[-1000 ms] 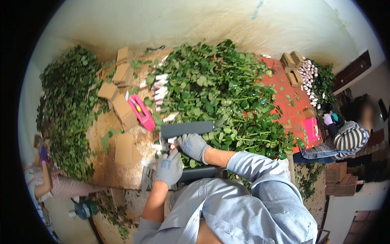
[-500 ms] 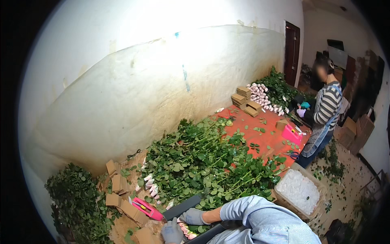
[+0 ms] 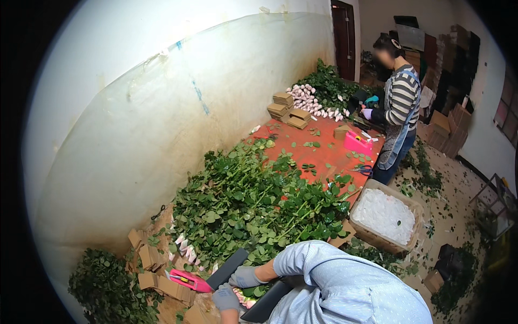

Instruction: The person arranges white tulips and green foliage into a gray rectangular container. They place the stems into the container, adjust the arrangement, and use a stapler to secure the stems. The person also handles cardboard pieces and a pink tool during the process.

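Observation:
At the lower edge, pink-and-cream roses with green leaves lie between two dark panels of a trough-like holder. My left hand, in a grey glove, is closed at the flower-head end. Close beside it, my right hand, also gloved in grey, is closed along the inner side of the far panel. What the fingers of either hand grip is hidden. A pink holder with a yellow-and-dark tool in it stands just left of the hands.
Leafy rose stems cover the table ahead, with folded cardboard pieces to the left. At right stands a bin of white material. Beyond, a co-worker stands by the red tabletop, near scissors.
The view has turned, so the room sits further left and higher in the picture. Both my hands stay close together at the roses; the left has shifted slightly up beside the right.

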{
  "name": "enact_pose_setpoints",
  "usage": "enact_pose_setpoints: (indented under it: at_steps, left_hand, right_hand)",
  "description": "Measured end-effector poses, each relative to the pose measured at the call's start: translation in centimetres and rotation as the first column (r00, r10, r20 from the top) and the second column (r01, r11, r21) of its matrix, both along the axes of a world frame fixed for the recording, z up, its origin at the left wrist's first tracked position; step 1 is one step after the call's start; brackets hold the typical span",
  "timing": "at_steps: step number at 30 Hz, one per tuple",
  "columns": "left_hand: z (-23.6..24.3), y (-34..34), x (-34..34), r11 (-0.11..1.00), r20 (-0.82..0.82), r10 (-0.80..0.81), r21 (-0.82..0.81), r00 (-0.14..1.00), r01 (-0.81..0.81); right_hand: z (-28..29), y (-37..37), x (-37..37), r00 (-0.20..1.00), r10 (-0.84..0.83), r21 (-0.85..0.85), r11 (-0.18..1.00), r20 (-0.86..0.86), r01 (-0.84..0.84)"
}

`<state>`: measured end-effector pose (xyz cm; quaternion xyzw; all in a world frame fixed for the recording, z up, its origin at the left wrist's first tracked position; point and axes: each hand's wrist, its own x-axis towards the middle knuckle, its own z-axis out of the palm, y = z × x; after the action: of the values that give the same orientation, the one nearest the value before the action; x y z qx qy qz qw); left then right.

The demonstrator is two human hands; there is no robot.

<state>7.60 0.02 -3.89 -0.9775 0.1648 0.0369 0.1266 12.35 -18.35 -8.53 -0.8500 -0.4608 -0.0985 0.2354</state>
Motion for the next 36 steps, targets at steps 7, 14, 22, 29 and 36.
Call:
enact_pose_setpoints:
  at_steps: [7,14,22,29,36]
  left_hand:
    - [2.2,-0.1,-0.7,0.985,0.004,-0.17,-0.015,0.985,0.17]
    - [2.9,6.0,-3.9,0.986,0.178,-0.12,-0.095,0.977,0.139]
    - [6.3,6.7,-5.5,0.893,-0.043,0.013,-0.449,0.999,-0.031]
    - [4.5,-0.2,-6.8,0.813,-0.184,-0.13,-0.583,0.974,-0.002]
    - [4.2,-1.2,-6.7,0.829,-0.281,-0.029,-0.543,0.959,-0.134]
  right_hand:
    - [0.2,-1.1,0.2,0.995,-0.018,-0.148,0.988,0.1,0.032]
    - [1.7,0.8,0.3,0.979,0.008,-0.026,1.0,-0.203,-0.013]
    - [3.5,-1.8,-0.2,0.989,0.055,-0.365,0.931,0.134,-0.002]
    - [4.2,-1.5,0.1,0.963,0.178,-0.534,0.844,0.201,-0.045]
    - [4.1,-1.6,0.3,0.96,0.184,-0.62,0.785,0.212,-0.014]
